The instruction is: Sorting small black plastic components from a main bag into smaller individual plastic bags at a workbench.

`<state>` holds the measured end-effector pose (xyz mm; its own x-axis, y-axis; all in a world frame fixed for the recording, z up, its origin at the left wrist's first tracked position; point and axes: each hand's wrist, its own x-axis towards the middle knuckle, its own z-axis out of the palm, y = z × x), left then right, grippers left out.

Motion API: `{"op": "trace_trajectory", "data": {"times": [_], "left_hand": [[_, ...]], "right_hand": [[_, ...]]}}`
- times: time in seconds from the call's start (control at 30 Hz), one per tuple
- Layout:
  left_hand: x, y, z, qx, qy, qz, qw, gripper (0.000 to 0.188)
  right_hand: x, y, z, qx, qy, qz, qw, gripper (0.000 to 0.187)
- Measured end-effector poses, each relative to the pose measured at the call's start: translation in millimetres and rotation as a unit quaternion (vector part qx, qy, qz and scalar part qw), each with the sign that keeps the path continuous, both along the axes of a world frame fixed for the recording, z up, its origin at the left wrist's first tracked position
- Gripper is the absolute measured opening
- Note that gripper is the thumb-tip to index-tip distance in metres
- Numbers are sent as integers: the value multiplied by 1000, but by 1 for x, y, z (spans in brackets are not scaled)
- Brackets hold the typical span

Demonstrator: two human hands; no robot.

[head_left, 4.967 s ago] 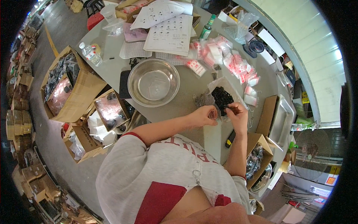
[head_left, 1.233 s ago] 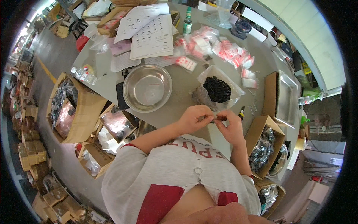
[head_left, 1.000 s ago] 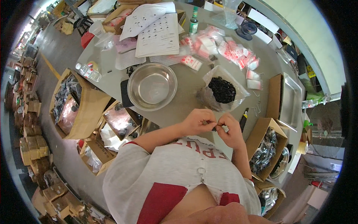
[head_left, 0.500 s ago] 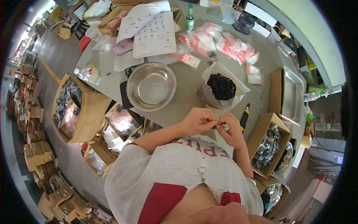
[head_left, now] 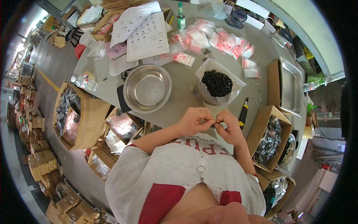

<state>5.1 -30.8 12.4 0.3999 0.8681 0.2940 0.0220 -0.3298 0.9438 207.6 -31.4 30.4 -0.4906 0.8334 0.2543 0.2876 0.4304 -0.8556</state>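
Note:
Close in front of my chest, my left hand (head_left: pixel 195 121) and my right hand (head_left: pixel 229 127) meet with thumbs and fingertips pinched together. Whatever lies between them is tiny and mostly covered by the fingers; a dark bit shows there. Just beyond the hands stands an open clear plastic bag (head_left: pixel 201 92), filled with small black parts (head_left: pixel 217 83). To the left of it is a round steel bowl (head_left: pixel 128 87), with a pale translucent patch at its bottom that could be a small bag or a reflection.
Right of my hands lie a yellow-and-black utility knife (head_left: pixel 243 114) and several bent metal pins (head_left: pixel 256 98). Farther back are red-and-white small bags (head_left: pixel 227 43), paper sheets (head_left: pixel 148 37) and a green bottle (head_left: pixel 181 16). Cardboard boxes (head_left: pixel 274 112) flank the table, one beside a steel tray (head_left: pixel 291 87).
The whole view has shifted slightly, so the table things sit a little farther left. Both hands stay pinched together in nearly the same place. A pale patch now shows in the bowl.

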Motion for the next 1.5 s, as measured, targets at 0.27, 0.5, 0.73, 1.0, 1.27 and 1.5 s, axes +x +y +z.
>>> {"op": "trace_trajectory", "data": {"times": [0.27,0.5,0.73,1.0,1.27,1.5], "left_hand": [[-7,8,-30,-169,-55,57,983,11],[-144,53,-144,-104,342,437,825,42],[-208,47,-178,-273,422,403,765,54],[-183,29,-149,-266,150,400,864,26],[-26,-14,-34,-280,-65,163,944,25],[-3,-16,-15,-175,21,255,951,23]], "right_hand": [[22,-9,1,-12,-54,-99,994,10],[152,-48,12,-1,-213,-454,865,14],[132,-41,9,-28,-274,-433,858,12],[42,-9,9,-14,-187,-187,964,9],[-51,-2,-10,11,-73,-29,997,29],[-47,-11,-8,158,-130,-61,977,29]]}}
